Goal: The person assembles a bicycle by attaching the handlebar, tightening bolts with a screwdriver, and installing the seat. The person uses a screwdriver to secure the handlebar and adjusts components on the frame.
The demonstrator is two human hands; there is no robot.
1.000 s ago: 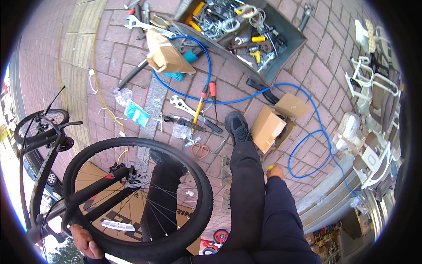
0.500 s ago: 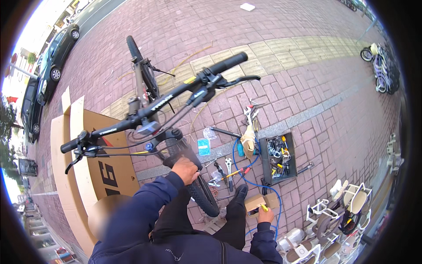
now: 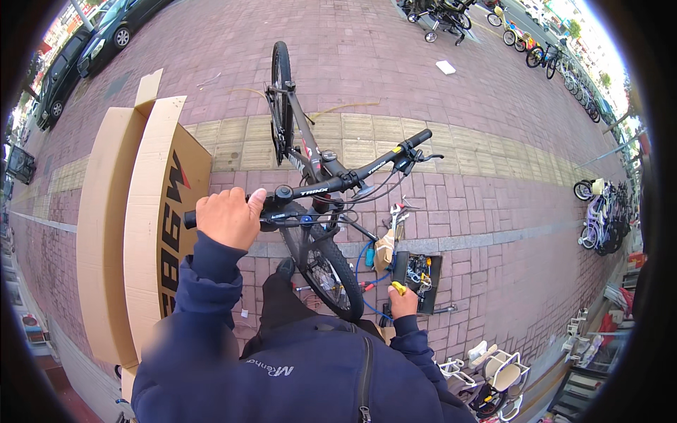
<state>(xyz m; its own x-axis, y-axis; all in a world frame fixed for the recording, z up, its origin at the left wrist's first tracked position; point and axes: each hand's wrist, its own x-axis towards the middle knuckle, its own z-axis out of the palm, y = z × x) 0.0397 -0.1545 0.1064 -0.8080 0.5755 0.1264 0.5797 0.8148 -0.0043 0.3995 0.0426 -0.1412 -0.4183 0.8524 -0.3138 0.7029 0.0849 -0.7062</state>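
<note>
My left hand (image 3: 229,218) is closed round the left end of the handlebar (image 3: 352,178) of a dark mountain bike. The bike stands upright on its wheels, its front tyre (image 3: 338,271) beside my legs and its rear wheel (image 3: 281,99) farther off. In my right hand (image 3: 403,303) is a small yellow tool (image 3: 399,287); only its bright end shows, so its kind is unclear. That hand is just left of a black toolbox (image 3: 431,299) full of metal tools. Below it, a small cardboard box is mostly hidden by my jacket.
A tall open carton (image 3: 144,211) stands close on the left. Wrenches (image 3: 399,215), a paper-wrapped bundle (image 3: 384,252) and a blue hose (image 3: 361,264) lie before the toolbox. White and tan child seats (image 3: 497,370) crowd the lower right. Parked bikes (image 3: 603,215) line the right side, cars (image 3: 106,39) the far left.
My left hand has moved from above the front wheel to the left end of the handlebar. The bike now stands more upright. My right hand, with the yellow tool, has risen from the small box.
</note>
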